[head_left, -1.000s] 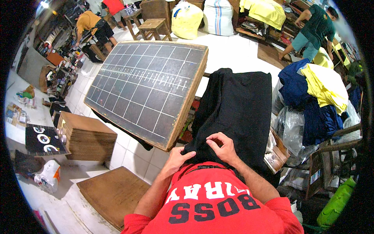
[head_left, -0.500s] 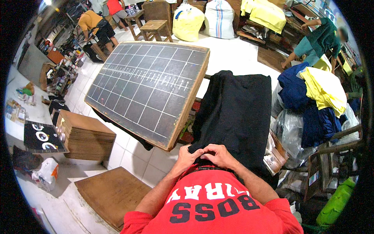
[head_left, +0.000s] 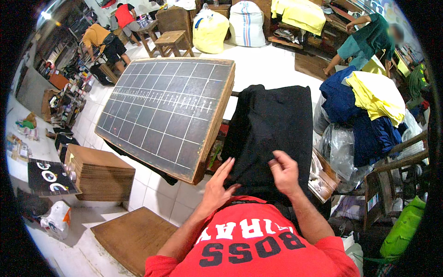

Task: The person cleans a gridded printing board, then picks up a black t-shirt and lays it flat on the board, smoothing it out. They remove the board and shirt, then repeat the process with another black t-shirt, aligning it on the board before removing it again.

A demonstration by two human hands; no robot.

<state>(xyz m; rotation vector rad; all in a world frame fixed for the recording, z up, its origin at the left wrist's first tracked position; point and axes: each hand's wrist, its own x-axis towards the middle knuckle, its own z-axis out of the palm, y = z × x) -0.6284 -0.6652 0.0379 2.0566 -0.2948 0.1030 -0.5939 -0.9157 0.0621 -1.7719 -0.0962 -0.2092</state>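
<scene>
A black cloth (head_left: 272, 120) is spread in front of me, its near end reaching my waist. My left hand (head_left: 217, 188) is open at the cloth's near left edge, fingers stretched out and pointing forward. Over the right part of the cloth is my right hand (head_left: 285, 174), its fingers loosely bent and apart, with nothing visible in them. Whether either palm touches the fabric I cannot tell. Left of the cloth, a thick dark board (head_left: 161, 111) with white grid lines and worn wooden edges stands at a slant.
A stack of brown boards (head_left: 99, 173) and a flat brown board (head_left: 134, 237) are on my left. Navy and yellow garments (head_left: 369, 111) are heaped on the right beside clear plastic bags (head_left: 339, 147). Wooden chairs (head_left: 173, 37) and filled sacks (head_left: 247, 23) stand behind; several people work farther off.
My hands were together at my waist at the cloth's near edge. Now they are apart, the right one farther forward over the cloth, the left one with its fingers straightened.
</scene>
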